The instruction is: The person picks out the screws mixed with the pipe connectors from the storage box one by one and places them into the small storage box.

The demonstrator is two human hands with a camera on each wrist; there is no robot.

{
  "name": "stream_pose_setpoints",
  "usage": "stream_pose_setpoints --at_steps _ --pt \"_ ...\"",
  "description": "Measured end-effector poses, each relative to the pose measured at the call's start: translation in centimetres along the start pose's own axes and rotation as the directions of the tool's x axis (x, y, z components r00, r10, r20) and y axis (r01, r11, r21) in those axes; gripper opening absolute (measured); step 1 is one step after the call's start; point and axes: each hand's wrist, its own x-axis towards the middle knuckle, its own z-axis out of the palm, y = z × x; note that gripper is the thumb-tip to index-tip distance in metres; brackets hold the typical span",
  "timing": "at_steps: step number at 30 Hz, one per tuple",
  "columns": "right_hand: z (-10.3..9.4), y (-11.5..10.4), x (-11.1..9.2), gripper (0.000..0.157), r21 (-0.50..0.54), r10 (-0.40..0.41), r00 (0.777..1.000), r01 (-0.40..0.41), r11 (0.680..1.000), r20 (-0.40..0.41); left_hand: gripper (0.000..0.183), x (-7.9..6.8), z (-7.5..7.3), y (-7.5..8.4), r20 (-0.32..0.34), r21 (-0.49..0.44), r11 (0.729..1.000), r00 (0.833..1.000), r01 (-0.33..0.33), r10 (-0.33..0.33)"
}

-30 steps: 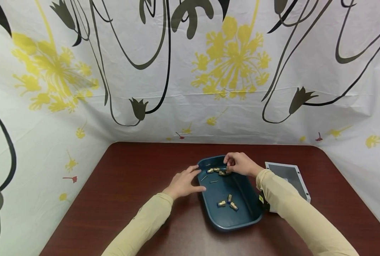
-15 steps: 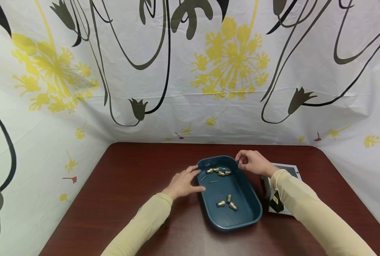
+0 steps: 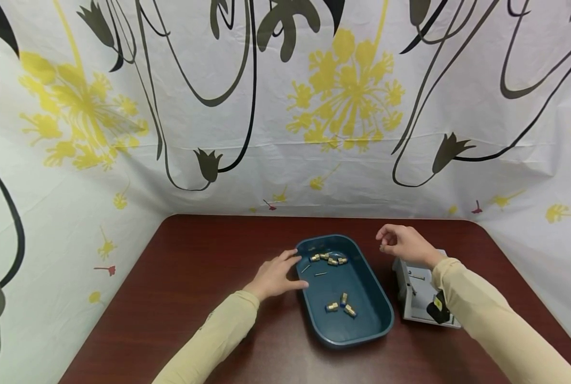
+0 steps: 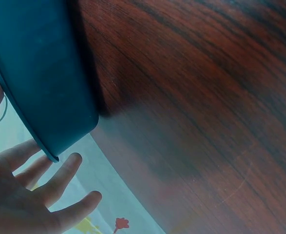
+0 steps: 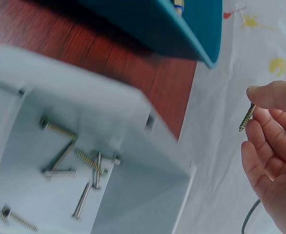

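Between thumb and fingers my right hand [image 5: 274,136] pinches a screw [image 5: 247,117], its threaded end poking out. In the head view that hand [image 3: 407,244] hovers off the far end of a grey box [image 5: 147,97], where several screws [image 5: 60,129] lie scattered. My left hand [image 3: 277,274] rests at the left rim of a blue tray [image 3: 386,320], fingers spread and fairly straight. Inside the tray are several brass fittings [image 3: 332,306], some near the front and some at the back, and two screws [image 3: 320,274] near the left side.
Both containers stand on a dark red-brown wooden table [image 3: 208,250], the grey box right of the tray. Behind the table hangs a white patterned cloth [image 3: 266,122]. A black strap with a camera [image 3: 439,308] sits at the right wrist, over the box.
My right hand has moved from over the tray's back end rightward to the grey box, carrying a screw. More of the box's inside now shows. My left hand stays put.
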Motion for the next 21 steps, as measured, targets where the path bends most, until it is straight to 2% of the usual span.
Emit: stream_pose_setpoints --at_steps 7,15,21 --pt "-1.3 1.2 -1.4 0.015 -0.018 0.010 1.000 -0.010 1.000 -0.024 0.070 -0.1 0.0 -0.1 -0.003 -0.002 1.000 1.000 0.000 0.000" --pt "-2.4 2.5 -3.1 0.012 -0.103 0.026 0.998 -0.033 0.994 -0.061 0.071 0.0 0.1 -0.1 -0.005 -0.003 1.000 1.000 0.003 -0.003" --pt "-2.8 3.4 -4.1 0.014 -0.123 0.067 0.996 -0.074 0.990 -0.059 0.071 0.0 0.1 -0.1 -0.005 0.003 1.000 1.000 -0.002 0.002"
